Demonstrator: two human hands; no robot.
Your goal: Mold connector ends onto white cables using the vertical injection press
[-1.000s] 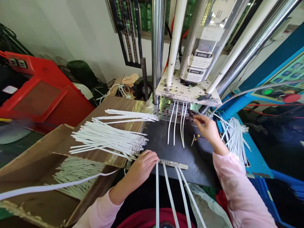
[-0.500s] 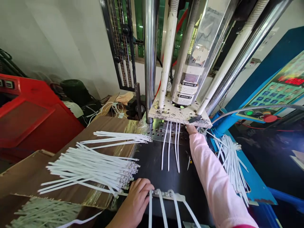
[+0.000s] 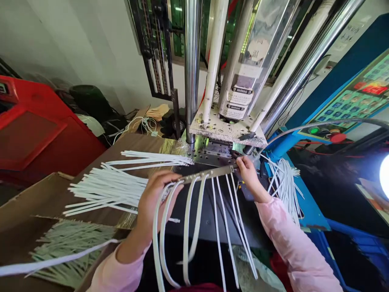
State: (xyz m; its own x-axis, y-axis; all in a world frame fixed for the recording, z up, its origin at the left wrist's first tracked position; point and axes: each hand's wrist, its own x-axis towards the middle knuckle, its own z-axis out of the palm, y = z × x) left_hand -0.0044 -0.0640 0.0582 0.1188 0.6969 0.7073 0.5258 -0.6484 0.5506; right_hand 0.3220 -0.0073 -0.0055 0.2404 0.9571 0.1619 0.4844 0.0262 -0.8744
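A slim metal holding bar (image 3: 209, 173) strung with white cable ties (image 3: 190, 219) spans the gap between the two hands, just in front of the perforated steel plate (image 3: 209, 156) of the press. It tilts, its right end nearer the plate and its left end lower and closer to the person.

The left hand (image 3: 156, 198) is closed around the bar's left end, with its fingers curled over the top. The right hand (image 3: 249, 174) pinches the other end between thumb and fingers, right at the plate's front edge. Both hands are grasping the bar.

The ties hang from the bar across a black work surface (image 3: 206, 219) below the plate, and those on the left bow into loops beside the left hand. Left of the plate, loose bundles of finished cable ties (image 3: 118, 188) lie on a cardboard box (image 3: 136, 142), with more ties (image 3: 71, 251) in the box below them. Right of the plate, another tangled bunch of ties (image 3: 285, 186) rests on a blue machine frame (image 3: 308, 198). Pink sleeves (image 3: 291, 243) cover both forearms.
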